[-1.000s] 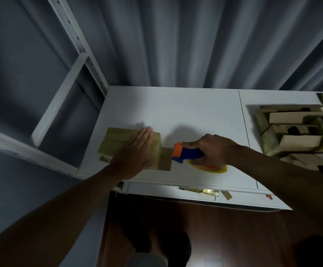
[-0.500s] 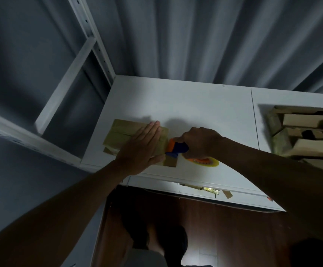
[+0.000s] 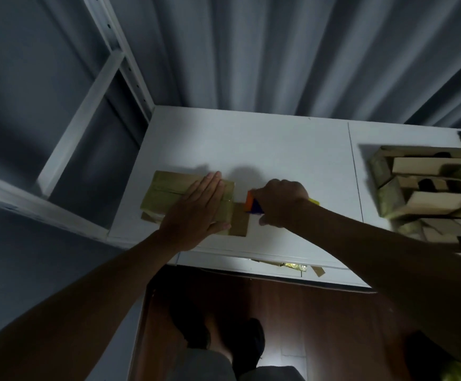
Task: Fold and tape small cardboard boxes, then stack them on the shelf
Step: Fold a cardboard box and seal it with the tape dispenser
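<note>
Cardboard box (image 3: 169,192), flattened, lies on white bench (image 3: 278,149) near its left front edge. Left hand (image 3: 196,213) presses flat on it, fingers straight. Right hand (image 3: 278,204) grips orange-blue tape dispenser (image 3: 252,206) at the box's right end. Folded boxes (image 3: 427,188) piled far right.

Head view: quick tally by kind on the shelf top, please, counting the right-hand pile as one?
Flattened cardboard box under the left hand: 1
Tape dispenser in the right hand: 1
Pile of boxes: 1
Total: 3
</note>
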